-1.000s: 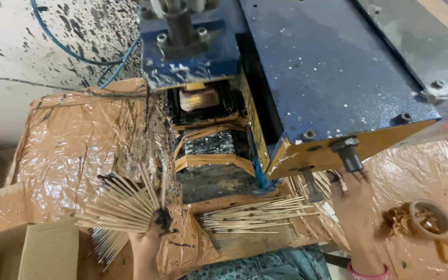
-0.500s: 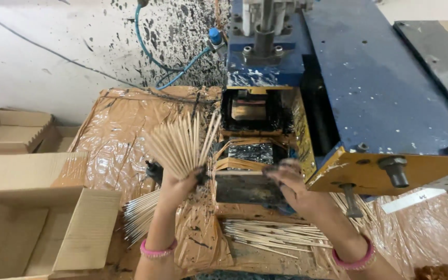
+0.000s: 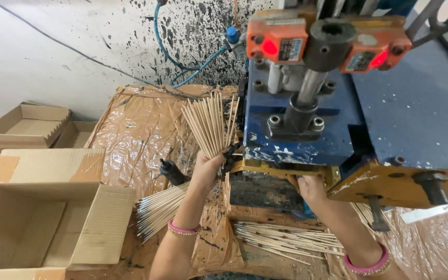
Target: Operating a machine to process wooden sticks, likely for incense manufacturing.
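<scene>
With the left hand (image 3: 207,168) closed around a fanned bundle of sticks (image 3: 211,124) held upright beside the blue machine (image 3: 307,129) near the counter's (image 3: 130,129) back edge, and the right hand (image 3: 311,187), grip hidden, under its yellow ledge, the fan seems best kept tight and even.

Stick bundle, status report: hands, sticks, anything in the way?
Left hand gripping fanned stick bundle, upright beside blue press machine. Right hand at machine's dark opening, fingers hidden. Loose sticks on the plastic-covered table below.
</scene>
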